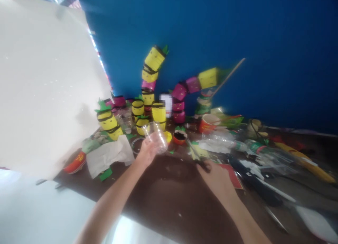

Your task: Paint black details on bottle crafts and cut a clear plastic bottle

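Your left hand (148, 150) has its fingers wrapped round a clear plastic cup (157, 135), holding it tilted just above the dark table (169, 198), a little left of the middle of the scene. Your right hand (215, 177) rests lower and to the right, its fingers curled down onto something dark at its tips; the blur makes it impossible to tell what that is or how tightly the fingers close. Just beyond the cup lies a small red bowl (180, 137) with dark contents, and to the left of your left hand lies a crumpled white sheet of paper (109, 157). Farther back stand yellow cups with black bands (158, 113), some topped with green leaf shapes, and behind them a leaning stack of yellow and pink cups (150, 73) rises against the blue wall (237, 32). A second curved string of pink and yellow cups (194, 84) arches to the right. An orange cup (208, 123) sits right of the bowl, and clear plastic bottles (227, 141) lie among scraps on the far right. A large white board (39, 89) fills the left.
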The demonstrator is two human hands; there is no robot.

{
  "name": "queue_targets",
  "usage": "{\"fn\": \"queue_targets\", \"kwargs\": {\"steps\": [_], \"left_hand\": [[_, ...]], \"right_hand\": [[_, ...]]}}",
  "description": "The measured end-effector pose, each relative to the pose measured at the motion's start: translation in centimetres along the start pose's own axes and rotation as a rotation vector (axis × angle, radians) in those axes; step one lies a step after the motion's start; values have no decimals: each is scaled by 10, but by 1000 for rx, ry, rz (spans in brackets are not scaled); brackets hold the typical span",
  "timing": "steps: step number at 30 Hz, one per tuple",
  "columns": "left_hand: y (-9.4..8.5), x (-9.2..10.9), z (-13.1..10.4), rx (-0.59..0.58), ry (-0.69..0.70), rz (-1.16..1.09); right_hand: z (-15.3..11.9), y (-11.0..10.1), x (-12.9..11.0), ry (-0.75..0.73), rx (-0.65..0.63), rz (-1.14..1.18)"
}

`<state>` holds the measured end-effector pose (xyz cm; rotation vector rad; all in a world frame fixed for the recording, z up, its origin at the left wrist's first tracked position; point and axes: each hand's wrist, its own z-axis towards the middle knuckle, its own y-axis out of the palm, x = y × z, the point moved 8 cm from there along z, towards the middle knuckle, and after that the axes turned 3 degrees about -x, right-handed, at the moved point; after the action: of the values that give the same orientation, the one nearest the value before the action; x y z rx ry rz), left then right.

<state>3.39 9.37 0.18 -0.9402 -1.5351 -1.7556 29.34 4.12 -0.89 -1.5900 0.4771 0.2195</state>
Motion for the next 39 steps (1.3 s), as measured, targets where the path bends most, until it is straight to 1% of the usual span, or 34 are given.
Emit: {"fn": "queue_targets", "kwargs": {"steps": [2,4,7,11,13,15,17,18,22,25,28,30,32,35,37,39], "left_hand": [[-2,0,-1,4,-12,-5],[0,0,-2,-19,-24,-14],[9,-1,-2,-106,-51,-33],[20,-3,-3,-216,-94,-60],[21,-6,-4,-224,-148,-95],[19,-11,-5,-196,-224,-137],[18,-14,-7,-187,-276,-180],[19,-14,-7,-196,-279,-206],[21,-11,-9,-303,-221,-308],[19,-12,-9,-351,-194,-296],[15,-13,-6,-345,-160,-182],[15,-11,-5,-336,-123,-67],[20,-6,-6,-358,-67,98],[35,7,-13,-411,75,441],[44,11,-18,-420,175,656],[49,8,-22,-426,240,765]], "right_hand": [[2,-1,4,22,3,-41],[4,-4,6,36,25,-82],[5,-7,9,58,40,-114],[4,-4,7,58,9,-103],[4,-2,8,58,-2,-117],[5,-1,9,59,0,-132],[7,-1,11,40,30,-131],[8,-2,12,20,60,-125],[12,-3,12,-71,178,-92],[11,-3,11,-126,233,-63],[7,-6,9,-177,280,-38],[6,-7,8,-184,283,-32],[5,-8,8,-168,276,-28],[-1,-13,0,-184,298,15],[-9,-15,-14,-282,296,100],[-20,-12,-34,-444,215,207]]}}
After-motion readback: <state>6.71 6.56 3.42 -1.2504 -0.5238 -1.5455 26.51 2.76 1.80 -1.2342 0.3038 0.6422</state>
